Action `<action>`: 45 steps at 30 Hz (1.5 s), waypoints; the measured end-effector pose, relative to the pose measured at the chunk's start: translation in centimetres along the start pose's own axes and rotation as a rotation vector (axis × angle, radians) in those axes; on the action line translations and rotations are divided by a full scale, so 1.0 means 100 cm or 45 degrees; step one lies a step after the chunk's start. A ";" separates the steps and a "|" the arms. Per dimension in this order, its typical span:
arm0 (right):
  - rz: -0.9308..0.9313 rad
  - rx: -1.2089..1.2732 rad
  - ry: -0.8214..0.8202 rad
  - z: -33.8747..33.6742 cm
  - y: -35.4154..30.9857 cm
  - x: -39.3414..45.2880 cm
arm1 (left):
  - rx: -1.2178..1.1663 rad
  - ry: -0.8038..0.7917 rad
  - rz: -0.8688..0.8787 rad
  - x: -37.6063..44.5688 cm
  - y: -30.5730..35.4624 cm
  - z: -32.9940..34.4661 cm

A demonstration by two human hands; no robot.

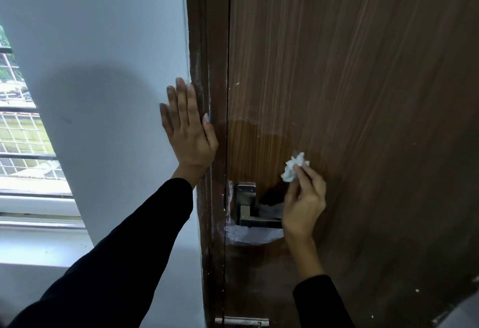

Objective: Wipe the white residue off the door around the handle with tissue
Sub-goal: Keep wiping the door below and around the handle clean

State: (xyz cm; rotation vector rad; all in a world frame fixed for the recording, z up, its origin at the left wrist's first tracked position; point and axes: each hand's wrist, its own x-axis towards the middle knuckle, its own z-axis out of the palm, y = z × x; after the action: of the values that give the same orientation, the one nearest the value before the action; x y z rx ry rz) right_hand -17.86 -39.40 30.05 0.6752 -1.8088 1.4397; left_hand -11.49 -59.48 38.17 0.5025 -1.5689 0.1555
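A brown wood-grain door (363, 94) fills the right of the view. Its dark metal lever handle (248, 211) sits low near the door's left edge. A smear of white residue (248, 235) lies just under the handle, and a faint whitish streak (248, 120) runs above it. My right hand (303, 203) pinches a crumpled white tissue (294, 168) at its fingertips, just right of and above the handle, close to the door face. My left hand (186, 131) presses flat with straight fingers on the wall and the edge of the door frame.
The dark brown door frame (207, 146) carries white streaks along its length. A pale wall (103, 68) stands left of it, with a barred window (23, 141) at the far left. A metal fitting (241, 321) shows at the door's lower edge.
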 end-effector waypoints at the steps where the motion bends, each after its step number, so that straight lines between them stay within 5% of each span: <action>1: -0.084 -0.021 -0.075 0.002 -0.004 -0.001 | 0.000 0.001 -0.001 0.000 0.000 0.000; 5: -0.249 -0.044 -0.251 0.002 0.005 -0.022 | -0.007 -0.004 0.002 0.000 0.001 0.000; 11: -0.087 -0.020 -0.009 0.003 0.005 -0.006 | -0.014 -0.008 0.000 0.000 0.001 -0.001; 17: -0.319 -0.106 -0.079 0.015 -0.005 -0.005 | -0.019 -0.008 0.005 0.001 0.002 -0.002; 22: 0.050 0.070 0.116 -0.003 0.002 0.001 | -0.012 -0.003 0.004 0.001 0.001 -0.002; 25: 0.076 0.098 0.236 -0.001 -0.011 0.023 | -0.011 -0.002 0.004 0.000 0.002 -0.001; 32: -0.238 -0.095 -0.227 0.008 -0.007 -0.016 | -0.020 0.006 0.013 0.001 0.001 -0.002; 37: 0.031 0.031 0.118 -0.007 0.010 0.001 | -0.020 0.028 0.022 0.000 0.000 0.000; 45: -0.241 -0.196 -0.565 -0.011 0.019 -0.015 | -0.021 0.033 0.028 -0.001 -0.001 0.001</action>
State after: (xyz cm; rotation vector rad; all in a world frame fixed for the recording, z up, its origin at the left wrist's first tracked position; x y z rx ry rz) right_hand -18.16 -37.91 27.92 1.1193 -2.0950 1.0696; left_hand -11.56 -59.58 38.09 0.4689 -1.5497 0.1652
